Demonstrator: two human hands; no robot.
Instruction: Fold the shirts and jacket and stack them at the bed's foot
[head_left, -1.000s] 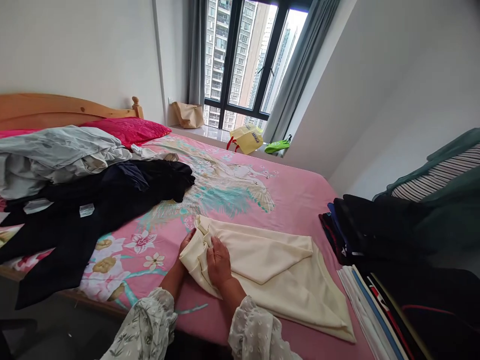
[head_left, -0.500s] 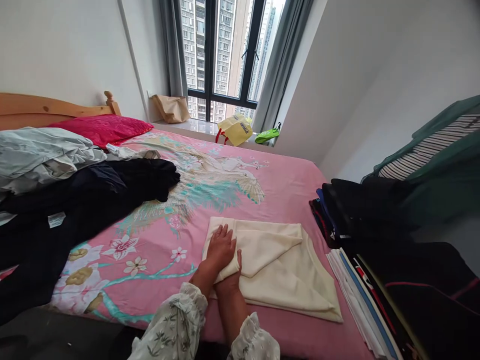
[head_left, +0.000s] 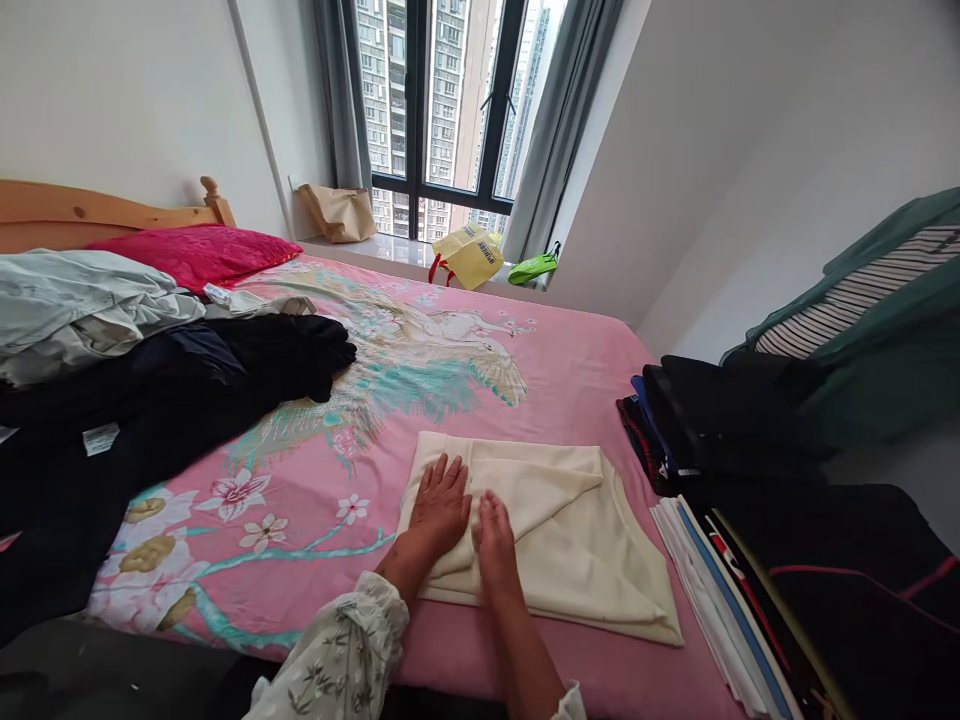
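A cream garment [head_left: 577,540], folded into a flat shape, lies near the front edge of the bed. My left hand [head_left: 442,505] rests flat on its left end, palm down, with the fingers stretched out. Just to the right, my right hand [head_left: 495,540] is on or slightly above the same cloth, its fingers extended and a little blurred. Neither hand grips anything. A loose triangular flap shows on top of the garment, and its neckline curve runs along the right side.
On the left lies a heap of black clothes [head_left: 187,400] and pale clothes [head_left: 90,300]. Folded dark clothes [head_left: 697,410] and a folded white stack [head_left: 697,610] line the right. Behind are a red pillow [head_left: 202,250], a yellow bag [head_left: 469,257] and the pink bedsheet [head_left: 577,370].
My right hand has come out from under the garment's left edge and moved up and right onto its top. The left hand has stayed on the left end.
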